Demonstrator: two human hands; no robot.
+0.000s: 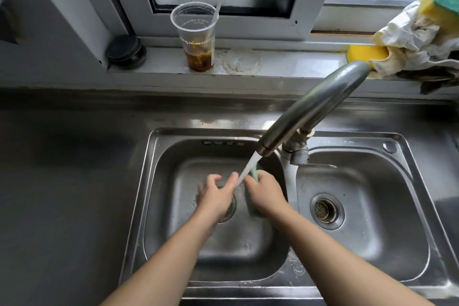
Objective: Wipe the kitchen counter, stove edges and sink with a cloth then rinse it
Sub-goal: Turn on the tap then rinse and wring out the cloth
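Cloth [253, 176]: pale green, mostly hidden. I see only a strip above my right hand [264, 192] and another bit below the wrist, near the basin floor. It looks folded or bunched; I cannot tell how wet or how clean it is.

Head view, the only one I have. My right hand is curled round the cloth, grasping it in the left basin of the double sink [285, 288], right under the water stream [248, 167] running from the faucet [315, 109]. My left hand [217, 196] is just beside it, fingers loosely spread with the thumb up next to the stream, holding nothing that I can see. I cannot tell if it touches the cloth.

Progress, my judgement: I am at the last step, rinsing. The tap is on and the cloth is at the water. The steel counter [74, 181] to the left looks dull with a dark patch; I cannot say whether it has been wiped. The stove is out of view, so no call there. Left to do, probably: finish rinsing, wring, shut the tap.

Other things: right basin drain strainer [326, 210], a plastic cup [196, 35] with brown dregs and a straw on the windowsill, a yellow sponge [367, 53] and a crumpled white rag [409, 40] at the far right of the sill.
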